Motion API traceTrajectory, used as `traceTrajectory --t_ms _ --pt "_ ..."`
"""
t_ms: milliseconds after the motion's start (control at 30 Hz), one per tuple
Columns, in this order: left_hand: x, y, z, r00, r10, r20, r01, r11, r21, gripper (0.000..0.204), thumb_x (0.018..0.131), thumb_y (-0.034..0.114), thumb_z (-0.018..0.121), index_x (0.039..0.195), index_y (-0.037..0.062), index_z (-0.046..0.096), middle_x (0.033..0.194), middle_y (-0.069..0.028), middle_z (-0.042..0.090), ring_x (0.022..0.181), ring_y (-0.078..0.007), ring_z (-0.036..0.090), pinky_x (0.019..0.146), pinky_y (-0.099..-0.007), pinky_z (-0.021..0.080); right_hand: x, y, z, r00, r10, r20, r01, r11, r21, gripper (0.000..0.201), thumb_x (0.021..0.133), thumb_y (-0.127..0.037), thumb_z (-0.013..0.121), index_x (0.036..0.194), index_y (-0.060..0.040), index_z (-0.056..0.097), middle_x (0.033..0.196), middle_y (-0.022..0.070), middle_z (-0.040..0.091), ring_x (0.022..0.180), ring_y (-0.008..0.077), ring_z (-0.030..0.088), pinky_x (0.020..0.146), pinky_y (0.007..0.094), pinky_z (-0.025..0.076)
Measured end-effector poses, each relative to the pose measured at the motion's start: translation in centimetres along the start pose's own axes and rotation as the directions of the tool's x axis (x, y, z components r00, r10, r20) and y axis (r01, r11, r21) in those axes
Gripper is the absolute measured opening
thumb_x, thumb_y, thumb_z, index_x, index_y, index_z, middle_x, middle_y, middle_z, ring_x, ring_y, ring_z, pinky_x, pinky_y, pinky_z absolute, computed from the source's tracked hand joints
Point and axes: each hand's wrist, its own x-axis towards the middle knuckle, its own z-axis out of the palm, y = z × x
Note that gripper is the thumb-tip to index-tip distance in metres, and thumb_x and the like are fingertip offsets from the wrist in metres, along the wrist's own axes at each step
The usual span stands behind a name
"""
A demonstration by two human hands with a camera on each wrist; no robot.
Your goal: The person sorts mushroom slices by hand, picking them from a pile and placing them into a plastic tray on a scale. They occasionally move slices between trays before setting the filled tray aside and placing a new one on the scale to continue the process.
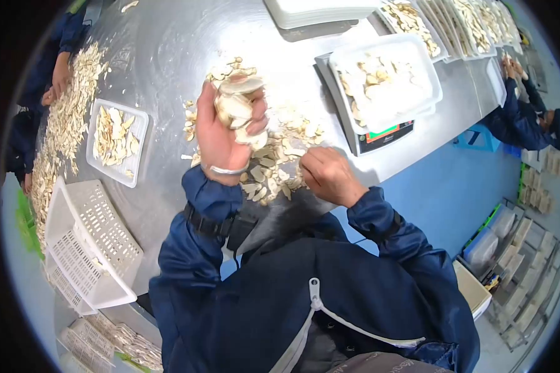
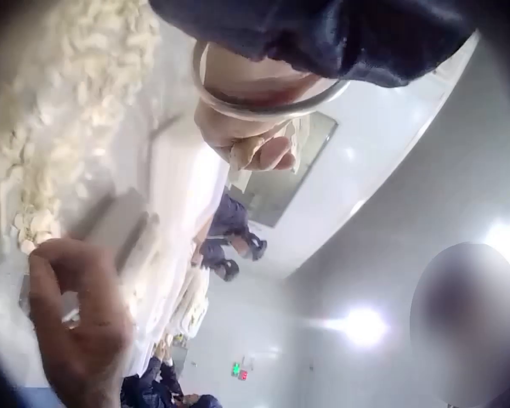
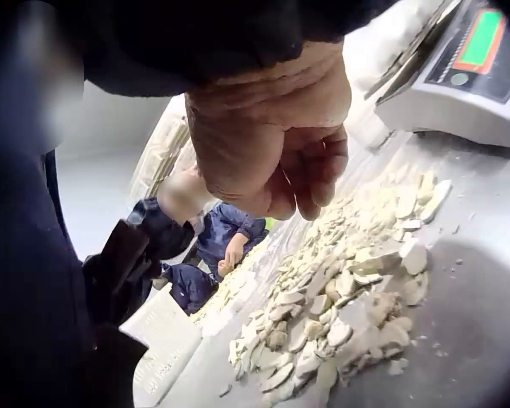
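Note:
My left hand is raised over the table, palm up, gripping a handful of pale mushroom slices. In the left wrist view, a bangle circles that wrist and the fingers are curled. Beneath both hands lies a loose pile of mushroom slices on the metal table. My right hand is low at the pile's right edge, fingers bent and thumb meeting the forefinger. A single pale mushroom slice shows at its fingertips, pinched there. In the right wrist view, the fingers point down over the pile and hide their tips' far side.
To the right, a digital scale carries a white tray of slices. A smaller filled tray and a tipped white basket are at left. Stacked trays stand at the back. Other people work along the table's sides.

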Motion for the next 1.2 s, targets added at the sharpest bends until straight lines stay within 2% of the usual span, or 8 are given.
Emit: traceTrajectory --t_ms 167,267,467,733,867,933,1033,1200 --pt "7.2 -5.5 5.0 0.978 -0.106 0.179 0.068 0.977 0.203 0.05 0.102 0.044 0.035 0.118 0.0004 0.056 0.107 -0.0202 0.061 0.081 -0.0208 0.061 0.061 -0.0298 0.049 -4.1 1.1 -1.2 0.996 0.065 -0.067 -0.065 0.998 0.004 0.01 0.075 -0.002 0.062 0.076 -0.0039 0.051 0.072 0.0118 0.051 0.069 0.0315 0.055 0.064 0.0397 0.043" --pt "9.8 -10.3 7.8 0.981 -0.018 0.193 -0.137 0.639 0.757 0.052 0.102 0.044 0.036 0.127 0.0021 0.054 0.122 -0.0165 0.059 0.109 -0.023 0.06 0.088 -0.0339 0.049 -5.2 1.0 -2.4 0.991 0.116 -0.062 -0.113 0.992 0.052 0.01 0.074 -0.001 0.059 0.076 -0.0045 0.05 0.074 0.0123 0.052 0.073 0.0315 0.056 0.068 0.0407 0.045" --pt "10.2 -11.3 6.2 0.965 -0.078 0.252 -0.216 0.316 0.924 0.047 0.101 0.041 0.038 0.133 0.0101 0.054 0.134 -0.0079 0.056 0.131 -0.0208 0.043 0.11 -0.0416 0.025 -6.7 2.0 -2.5 0.985 0.163 -0.065 -0.157 0.984 0.078 0.011 0.075 -0.003 0.059 0.077 -0.0057 0.05 0.073 0.012 0.05 0.073 0.0327 0.054 0.069 0.0432 0.044" --pt "0.5 0.0 -1.5 0.934 0.261 -0.243 0.172 0.265 0.949 0.029 0.1 0.022 0.047 0.108 -0.0013 0.063 0.088 -0.0045 0.067 0.079 -0.011 0.061 0.07 -0.0239 0.046 -7.5 4.2 0.2 0.956 0.289 0.051 -0.293 0.951 0.098 0.021 0.079 -0.004 0.061 0.1 -0.0026 0.055 0.082 0.015 0.058 0.078 0.037 0.059 0.07 0.0443 0.047" --pt "-8.7 1.1 -8.4 0.854 -0.114 -0.508 0.52 0.197 0.831 0.024 0.097 0.016 0.05 0.11 0.0005 0.063 0.083 -0.0036 0.067 0.07 -0.0081 0.061 0.063 -0.0215 0.048 -6.8 4.3 1.6 0.884 0.445 0.145 -0.458 0.886 0.072 0.03 0.081 -0.005 0.061 0.109 -0.0009 0.055 0.082 0.0153 0.06 0.075 0.0361 0.061 0.068 0.042 0.049" --pt "-11.4 -0.9 -9.4 0.825 -0.029 -0.564 0.545 0.307 0.78 0.024 0.097 0.015 0.053 0.111 -0.001 0.062 0.087 -0.0046 0.067 0.071 -0.0096 0.062 0.065 -0.022 0.049 -5.9 3.8 2.6 0.883 0.434 0.18 -0.453 0.887 0.086 0.029 0.081 -0.004 0.061 0.11 -0.0016 0.055 0.081 0.0151 0.06 0.075 0.0355 0.062 0.067 0.0404 0.049" --pt "-11.9 -2.0 -11.5 0.873 0.35 -0.34 0.261 0.252 0.932 0.024 0.095 0.014 0.056 0.112 -0.0017 0.062 0.09 -0.0063 0.067 0.075 -0.0122 0.063 0.068 -0.0237 0.05 -4.0 2.2 3.6 0.92 0.337 0.202 -0.383 0.884 0.269 0.019 0.082 -0.002 0.059 0.102 -0.0028 0.058 0.079 0.0148 0.059 0.072 0.0341 0.061 0.065 0.0386 0.049" --pt "-9.9 -3.1 -9.4 0.937 0.333 -0.105 0.174 -0.183 0.968 0.017 0.084 0.008 0.064 0.101 0.007 0.068 0.084 -0.0087 0.061 0.075 -0.0212 0.061 0.066 -0.0321 0.048 0.1 2.5 3.3 0.98 0.196 -0.023 -0.196 0.98 0.021 0.016 0.079 -0.003 0.059 0.095 -0.0027 0.06 0.087 0.0163 0.057 0.08 0.0354 0.06 0.071 0.0437 0.049"
